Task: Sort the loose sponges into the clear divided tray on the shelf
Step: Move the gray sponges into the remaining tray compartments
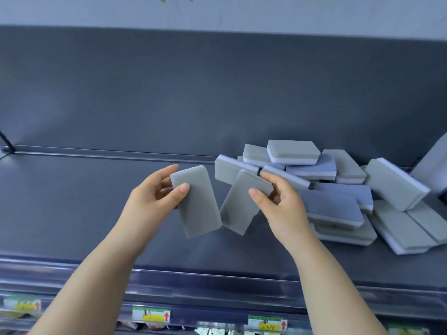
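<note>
My left hand [154, 194] grips a grey rectangular sponge [197, 209] by its upper end, thumb on the front face, above the dark shelf [72, 201]. Just to its right, my right hand [278, 201] holds a second grey sponge [238, 206] by its top corner, tilted. Both sponges hang a little above the shelf surface. Behind and right of my right hand lies a loose pile of several grey-and-white sponges [338, 180]. A clear panel at the left edge [4, 151] may belong to the tray; I cannot tell.
The shelf's dark back wall [217, 93] rises behind the pile. A pale object [433, 165] leans at the far right edge. Along the shelf's front rail sit price labels with red arrows [151, 315], and goods show on the shelf below.
</note>
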### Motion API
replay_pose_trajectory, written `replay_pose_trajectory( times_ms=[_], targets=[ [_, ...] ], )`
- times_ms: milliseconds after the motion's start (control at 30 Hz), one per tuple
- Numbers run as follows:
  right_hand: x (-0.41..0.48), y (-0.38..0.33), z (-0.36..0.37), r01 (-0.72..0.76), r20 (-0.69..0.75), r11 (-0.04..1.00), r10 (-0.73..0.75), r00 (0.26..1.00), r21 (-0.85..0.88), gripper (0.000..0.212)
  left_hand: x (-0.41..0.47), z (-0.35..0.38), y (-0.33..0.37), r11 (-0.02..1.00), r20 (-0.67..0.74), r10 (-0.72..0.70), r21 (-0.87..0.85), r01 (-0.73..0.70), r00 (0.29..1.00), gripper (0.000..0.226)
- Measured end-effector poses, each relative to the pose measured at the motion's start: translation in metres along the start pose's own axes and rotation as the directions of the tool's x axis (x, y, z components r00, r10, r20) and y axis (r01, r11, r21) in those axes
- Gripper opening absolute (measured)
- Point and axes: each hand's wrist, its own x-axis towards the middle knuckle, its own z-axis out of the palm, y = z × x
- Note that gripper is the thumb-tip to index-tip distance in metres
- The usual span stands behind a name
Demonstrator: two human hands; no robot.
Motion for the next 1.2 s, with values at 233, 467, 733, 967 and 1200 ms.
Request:
replay_pose_trajectory(
  times_ms=[233, 467, 733, 967, 1200],
  targets=[
    [-0.011, -0.014, 0.047, -0.007, -0.018, 0.995, 0.008, 1.000, 0.102, 0.037, -0.012, -0.066, -0.007, 1.000, -0.071, -0.005, 0.005, 0.005, 0.997, 0.042],
    [-0.040, -0.062, 0.150, -0.100, 0.046, 0.815, 0.089, 0.995, 0.571, 0.047, -0.032, -0.164, -0.019, 1.000, -0.126, -0.019, 0.008, 0.020, 0.992, 0.045],
    [-0.099, -0.102, 0.284, -0.124, 0.311, 0.966, 0.049, 0.949, 0.226, 0.038, -0.071, -0.297, -0.033, 1.000, -0.229, -0.024, -0.014, 0.022, 0.973, 0.044],
    [-0.124, -0.132, 0.354, -0.072, 0.540, 0.997, 0.064, 0.839, -0.006, 0.074, -0.093, -0.386, -0.039, 0.994, -0.183, -0.024, 0.099, 0.043, 0.983, 0.042],
    [-0.105, -0.160, 0.414, 0.080, 0.671, 0.997, -0.046, 0.740, -0.020, 0.092, -0.082, -0.445, -0.043, 0.977, -0.174, -0.035, 0.201, 0.070, 0.984, 0.038]
  ],
)
